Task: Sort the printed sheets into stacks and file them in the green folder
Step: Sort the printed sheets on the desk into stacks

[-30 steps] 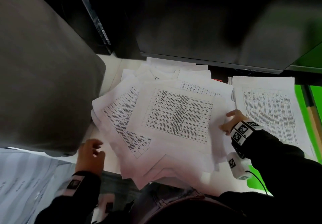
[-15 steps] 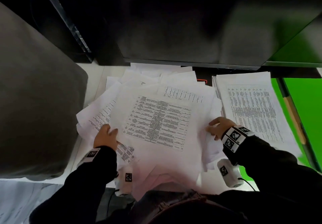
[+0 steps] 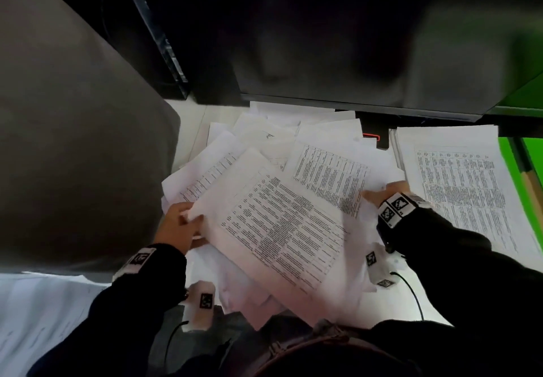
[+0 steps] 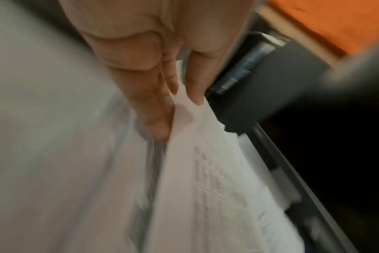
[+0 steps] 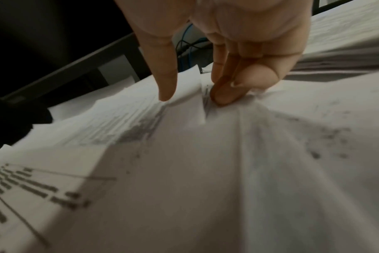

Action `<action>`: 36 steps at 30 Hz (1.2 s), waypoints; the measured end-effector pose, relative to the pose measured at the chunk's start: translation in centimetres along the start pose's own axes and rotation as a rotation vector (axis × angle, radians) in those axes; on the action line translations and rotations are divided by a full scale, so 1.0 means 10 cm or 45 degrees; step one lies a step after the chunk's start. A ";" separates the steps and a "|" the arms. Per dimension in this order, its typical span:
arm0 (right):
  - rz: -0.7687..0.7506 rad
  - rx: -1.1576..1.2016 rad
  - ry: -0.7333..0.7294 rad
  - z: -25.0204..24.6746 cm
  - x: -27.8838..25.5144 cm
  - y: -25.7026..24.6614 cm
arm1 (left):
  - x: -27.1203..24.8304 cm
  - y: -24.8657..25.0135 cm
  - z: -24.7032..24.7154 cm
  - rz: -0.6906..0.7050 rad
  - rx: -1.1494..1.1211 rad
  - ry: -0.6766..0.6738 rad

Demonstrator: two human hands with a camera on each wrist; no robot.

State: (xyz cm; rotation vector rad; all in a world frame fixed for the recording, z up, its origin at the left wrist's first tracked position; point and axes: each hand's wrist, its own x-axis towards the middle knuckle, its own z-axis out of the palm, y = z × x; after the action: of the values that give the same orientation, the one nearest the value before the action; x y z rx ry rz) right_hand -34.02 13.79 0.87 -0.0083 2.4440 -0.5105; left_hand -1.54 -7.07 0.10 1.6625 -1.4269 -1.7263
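Note:
A loose pile of printed sheets (image 3: 320, 171) covers the middle of the white desk. My left hand (image 3: 192, 221) pinches the left corner of the top sheet (image 3: 282, 224), a printed table, which lies tilted across the pile. The left wrist view shows thumb and fingers of that left hand (image 4: 184, 102) closed on the paper corner (image 4: 190, 116). My right hand (image 3: 379, 193) is at the pile's right edge. There the right hand (image 5: 193, 97) holds crumpled sheets (image 5: 238, 137) between thumb and bent fingers. A squared stack (image 3: 458, 188) lies to the right on the green folder (image 3: 507, 153).
A large grey object (image 3: 73, 141) stands close on the left. A dark monitor (image 3: 338, 53) hangs over the back of the desk (image 3: 191, 130). A black device with a red mark (image 3: 374, 134) sits behind the pile. More sheets (image 3: 38, 318) lie at the lower left.
My left hand came up from the desk's front edge onto the pile and took the top sheet's corner. That sheet has swung round and lifted. My right hand stayed at the right edge.

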 end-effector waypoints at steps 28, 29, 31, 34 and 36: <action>-0.254 -0.079 0.258 -0.42 -0.07 0.28 | 0.14 0.02 0.36 0.216 0.831 -0.226; -0.284 -0.007 0.270 -0.45 -0.08 0.31 | 0.12 0.02 0.37 0.218 0.818 -0.199; -0.341 0.070 0.207 -0.47 -0.13 0.35 | 0.07 0.05 0.38 0.237 0.763 -0.176; -0.317 0.295 0.027 -0.45 -0.11 0.40 | 0.01 0.17 0.47 0.270 0.624 -0.175; -0.304 0.506 -0.107 -0.40 -0.11 0.41 | 0.00 0.20 0.55 0.287 0.548 -0.192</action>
State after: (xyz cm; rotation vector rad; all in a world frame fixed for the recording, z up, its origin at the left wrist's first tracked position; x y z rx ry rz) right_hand -35.05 19.17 2.96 -0.1541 2.2322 -1.0717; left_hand -7.24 -5.68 0.64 1.5108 -2.0865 -1.5203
